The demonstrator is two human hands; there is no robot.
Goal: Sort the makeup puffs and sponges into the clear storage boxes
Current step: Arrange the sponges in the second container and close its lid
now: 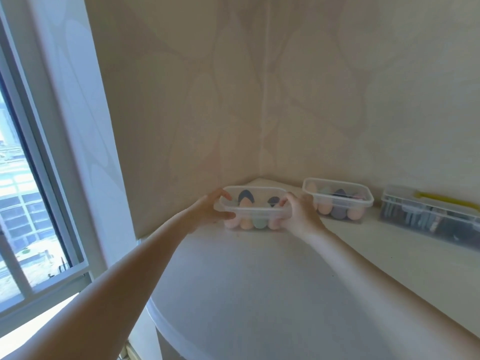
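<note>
Both hands grip one clear storage box (255,209) by its short ends: the left hand (207,213) wraps the left end with the thumb on the near rim, and the right hand (301,214) clamps the right end. The box sits in the far corner of the white tabletop (259,281), close to where the two walls meet; whether its base rests on the surface or is slightly lifted cannot be told. It has no lid and holds teardrop sponges (258,221) in peach, mint and dark blue, standing on end.

The likeliest slip is a tilt. Held only at the ends, the open box could tip and the light sponges roll out across the tabletop or off its curved near edge. Squeezing the thin walls might also flex them and loosen the grip.

Just to the right stands a second clear box (339,201), also open and filled with sponges, near enough that a sideways shift could knock it. Further right lies a third container (426,216) with a yellow handle and dark contents. The walls leave no room behind or to the left.
</note>
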